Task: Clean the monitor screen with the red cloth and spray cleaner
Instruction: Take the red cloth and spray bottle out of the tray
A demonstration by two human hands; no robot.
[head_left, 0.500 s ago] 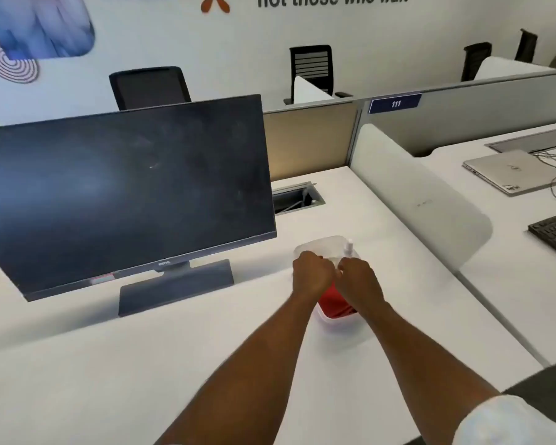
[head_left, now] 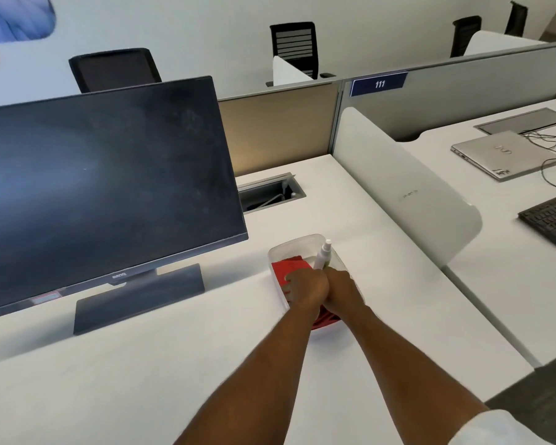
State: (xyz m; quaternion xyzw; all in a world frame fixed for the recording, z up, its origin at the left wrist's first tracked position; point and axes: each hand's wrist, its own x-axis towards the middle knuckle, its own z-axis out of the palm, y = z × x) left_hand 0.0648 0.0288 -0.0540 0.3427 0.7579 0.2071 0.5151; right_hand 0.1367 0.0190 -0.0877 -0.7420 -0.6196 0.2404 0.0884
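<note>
Reaches two bare hands into one clear plastic tub (head_left: 297,241) on the white bench (head_left: 135,387), just right of the monitor stand. Left hand (head_left: 306,289) down on the one red cloth (head_left: 290,268), fingers curled into the fabric, gripping it. Right hand (head_left: 343,292) pressed side to side against the left, fingertips at the foot of the one white spray bottle (head_left: 322,254); cannot tell whether curled round it, lower bottle hidden behind the hands. Bottle tilted near the tub's right wall, nozzle up above the rim. Cloth crumpled over the tub floor, red showing left of the left hand and under both wrists

One monitor (head_left: 103,187) at bench left, upright on one flat dark stand, screen off, dusty smears toward its upper right. One open cable hatch (head_left: 270,192) sunk in the bench behind the tub, near the monitor's right edge

One white rounded divider (head_left: 405,187) between this bench and a second bench (head_left: 495,271) on the right. On that second bench: one closed silver laptop (head_left: 501,154), one black keyboard (head_left: 552,218) cut by the frame edge, loose cables beside the laptop

Four black chairs beyond the partitions: one (head_left: 116,70) behind the monitor, one (head_left: 294,46) mid-frame, two (head_left: 466,35) (head_left: 517,17) far right. One blue plate (head_left: 379,84) reading 111 on the partition
</note>
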